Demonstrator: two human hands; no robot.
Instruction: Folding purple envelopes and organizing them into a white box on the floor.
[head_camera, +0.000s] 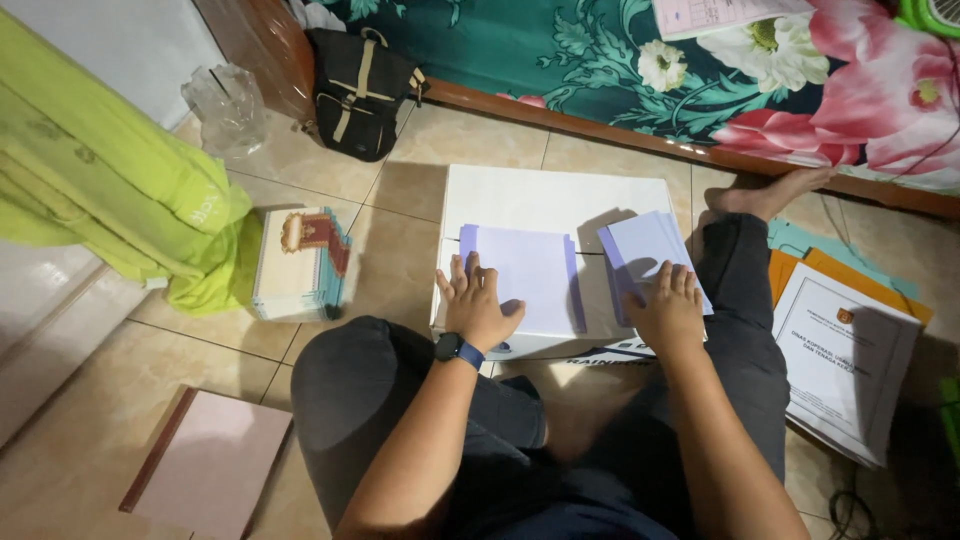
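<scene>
Two stacks of pale paper are pressed flat on the white box: left hand spread open on the left stack, right hand flat on the right stack. Squaring of the sheets is judged in hand; careful edge alignment is called for next.

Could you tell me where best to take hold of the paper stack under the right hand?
Probably at the far edge of the right paper stack. The right hand presses down its near end, while the far end lies bare and slightly fanned on the white box, so fingers could get under from beyond.
</scene>
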